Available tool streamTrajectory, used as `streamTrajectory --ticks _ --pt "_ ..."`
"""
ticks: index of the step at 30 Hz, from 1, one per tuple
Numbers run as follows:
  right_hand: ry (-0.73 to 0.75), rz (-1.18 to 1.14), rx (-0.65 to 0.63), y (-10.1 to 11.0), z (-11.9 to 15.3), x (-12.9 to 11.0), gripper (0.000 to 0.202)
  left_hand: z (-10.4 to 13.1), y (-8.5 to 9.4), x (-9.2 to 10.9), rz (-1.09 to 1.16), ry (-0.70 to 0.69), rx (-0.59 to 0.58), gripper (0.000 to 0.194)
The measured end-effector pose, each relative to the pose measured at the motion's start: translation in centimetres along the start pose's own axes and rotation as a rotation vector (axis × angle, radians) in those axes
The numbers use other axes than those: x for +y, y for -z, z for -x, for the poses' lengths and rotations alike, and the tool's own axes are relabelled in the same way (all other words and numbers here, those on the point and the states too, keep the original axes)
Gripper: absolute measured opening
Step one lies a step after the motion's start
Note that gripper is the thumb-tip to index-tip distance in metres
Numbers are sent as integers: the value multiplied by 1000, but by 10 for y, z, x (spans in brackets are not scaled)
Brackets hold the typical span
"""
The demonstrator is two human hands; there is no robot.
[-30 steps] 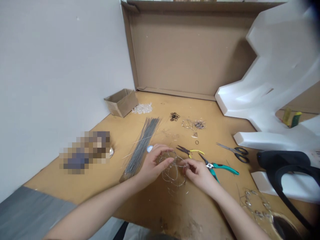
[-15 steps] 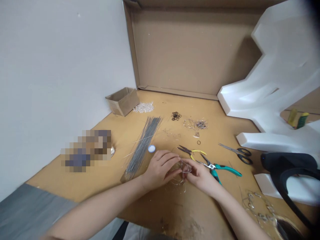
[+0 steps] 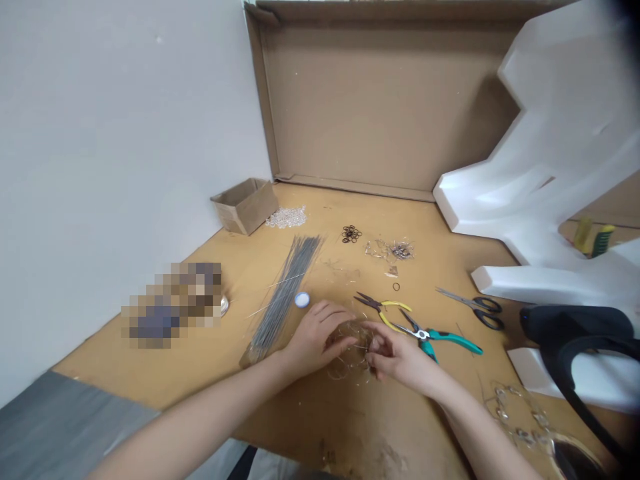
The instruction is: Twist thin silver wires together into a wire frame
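Between left hand (image 3: 314, 335) and right hand (image 3: 400, 357): thin wire tangle (image 3: 351, 347) (springy loops).

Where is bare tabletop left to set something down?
Free: between the small cardboard box, wire rod bundle and blurred patch; also near the table edge under both forearms. Crowded: around the pliers, scissors and black rings.

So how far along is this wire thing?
Partly shaped: both hands, left hand and right hand, hold a looped wire tangle. Another beaded wire piece lies by the right arm. A bundle of straight wires lies unused, and both pliers lie idle.
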State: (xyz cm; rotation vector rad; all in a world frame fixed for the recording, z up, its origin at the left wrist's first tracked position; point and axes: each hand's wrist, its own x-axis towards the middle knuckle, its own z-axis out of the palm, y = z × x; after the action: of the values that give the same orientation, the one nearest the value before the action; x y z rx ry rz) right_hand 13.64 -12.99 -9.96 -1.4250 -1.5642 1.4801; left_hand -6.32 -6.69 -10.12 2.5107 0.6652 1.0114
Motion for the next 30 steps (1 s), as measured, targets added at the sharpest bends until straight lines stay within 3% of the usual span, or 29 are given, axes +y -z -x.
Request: streamTrajectory --ticks 9,18,25,30 --pt "74 114 91 0 -1 -1 26 -3 6 1 32 -3 40 29" --pt "-10 -109 61 2 -2 -3 32 -1 2 -1 -45 -61 -34 27" --pt "-76 -140 6 1 -2 2 26 -2 1 -5 -41 -7 -136 26" --pt "-52 -137 20 0 -1 -2 23 -4 8 -2 44 34 -86 27"
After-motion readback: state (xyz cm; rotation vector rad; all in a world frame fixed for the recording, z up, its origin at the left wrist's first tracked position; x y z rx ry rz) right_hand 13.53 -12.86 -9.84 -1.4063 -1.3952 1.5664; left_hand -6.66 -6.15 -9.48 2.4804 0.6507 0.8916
